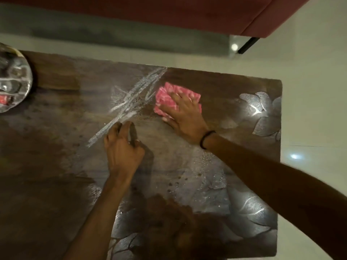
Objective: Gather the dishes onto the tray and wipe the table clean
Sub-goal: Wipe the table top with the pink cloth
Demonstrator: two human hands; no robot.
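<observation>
the right hand (pixel 185 117) lies flat, fingers spread, pressing down on the folded pink-and-white patterned cloth (pixel 170 99), which sits on the far middle of the dark brown wooden table with silver leaf patterns (pixel 216 166); just to the cloth's left runs a whitish wet streak (pixel 129 104), its long axis slanting from the far edge down toward the near left; so the next sweep, i judge, goes leftward across that streak; the left hand (pixel 123 147) rests nearer me, fingers curled together with the tips on the tabletop at the streak's lower end, clamped on nothing that i can see; droplets speckle the surface near the right forearm; at the far left edge a round silvery tray (pixel 18 79) holds dishes, blurred; beyond the table a pale glossy floor (pixel 309 72) and a dark red upholstered sofa (pixel 169 14).
</observation>
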